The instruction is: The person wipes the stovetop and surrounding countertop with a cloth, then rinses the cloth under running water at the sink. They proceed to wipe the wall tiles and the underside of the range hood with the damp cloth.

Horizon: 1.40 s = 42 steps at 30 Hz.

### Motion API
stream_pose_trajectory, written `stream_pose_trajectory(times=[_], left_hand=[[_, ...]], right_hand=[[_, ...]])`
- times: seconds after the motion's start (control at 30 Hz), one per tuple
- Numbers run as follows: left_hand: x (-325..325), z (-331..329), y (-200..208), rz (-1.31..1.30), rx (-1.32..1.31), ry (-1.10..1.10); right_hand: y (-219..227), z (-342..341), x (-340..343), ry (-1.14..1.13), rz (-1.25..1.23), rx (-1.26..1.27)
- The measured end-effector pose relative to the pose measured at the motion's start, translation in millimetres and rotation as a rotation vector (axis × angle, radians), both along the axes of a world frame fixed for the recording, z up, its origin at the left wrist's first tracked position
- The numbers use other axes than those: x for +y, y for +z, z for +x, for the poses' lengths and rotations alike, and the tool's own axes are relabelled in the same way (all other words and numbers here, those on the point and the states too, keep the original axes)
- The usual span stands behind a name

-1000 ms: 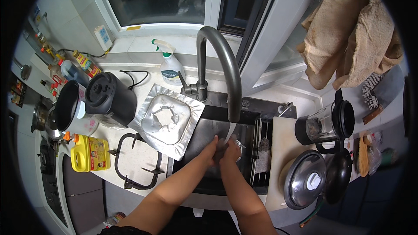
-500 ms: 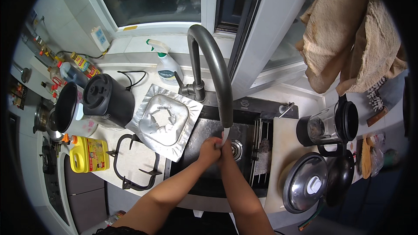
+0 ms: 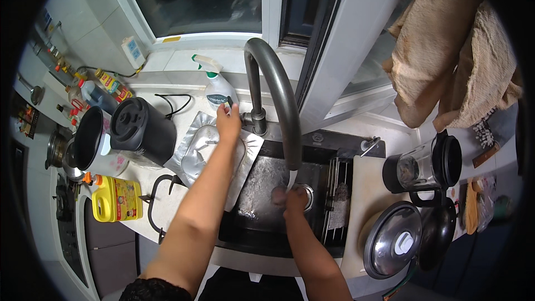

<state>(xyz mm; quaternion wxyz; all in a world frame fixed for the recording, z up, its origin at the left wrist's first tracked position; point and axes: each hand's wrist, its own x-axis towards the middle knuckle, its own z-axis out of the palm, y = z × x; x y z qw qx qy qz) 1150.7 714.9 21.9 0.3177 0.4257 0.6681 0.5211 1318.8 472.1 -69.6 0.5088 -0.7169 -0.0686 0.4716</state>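
Note:
My left hand (image 3: 229,121) reaches over the foil sheet to the tap's dark lever (image 3: 229,102), its fingers closed on it. Water runs from the tall grey tap (image 3: 284,95) into the dark sink (image 3: 251,237). Under the stream is my right hand (image 3: 297,198), its fingers curled beside the drain. A small round reddish-brown shape (image 3: 278,195) shows at its fingers, too blurred to name. The square foil sheet (image 3: 192,167) lies left of the sink, partly hidden by my left forearm.
A spray bottle (image 3: 218,90) stands behind the tap. Left are a black lidded appliance (image 3: 142,131), a yellow jug (image 3: 117,199) and a burner grate (image 3: 153,206). To the right are a wire rack (image 3: 332,206), a cutting board (image 3: 365,181), a blender jug (image 3: 418,164) and a lidded pot (image 3: 393,239).
My hands were together under the tap; my left hand has moved up and left to the lever. The right stays low in the sink, slightly right and lower. Water now splashes across the sink.

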Motion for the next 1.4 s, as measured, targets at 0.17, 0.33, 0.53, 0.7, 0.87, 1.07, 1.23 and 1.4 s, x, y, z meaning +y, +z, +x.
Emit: stream_pose_trajectory(times=[0.17,0.33,0.53,0.7,0.87,1.07,1.23,1.4], left_hand=[[32,-3,18,-0.054,0.484,-0.149],[19,13,40,0.015,0.703,-0.213],[22,5,37,0.042,0.732,-0.24],[26,2,32,0.036,0.701,-0.221],[26,4,35,0.046,0.694,-0.225],[25,4,37,0.01,0.668,-0.181],[21,6,45,-0.016,0.636,-0.177],[11,-1,51,0.021,0.552,-0.088]], right_hand=[[3,-6,5,0.041,0.089,-0.089],[7,-5,8,0.051,0.135,-0.087],[20,-12,12,0.058,0.061,-0.088],[19,-15,17,0.032,0.124,-0.001],[-2,-15,21,0.062,0.158,-0.051],[12,-19,25,0.037,0.137,-0.016],[21,-19,28,0.005,0.21,0.04],[32,-24,33,0.026,0.196,0.04]])
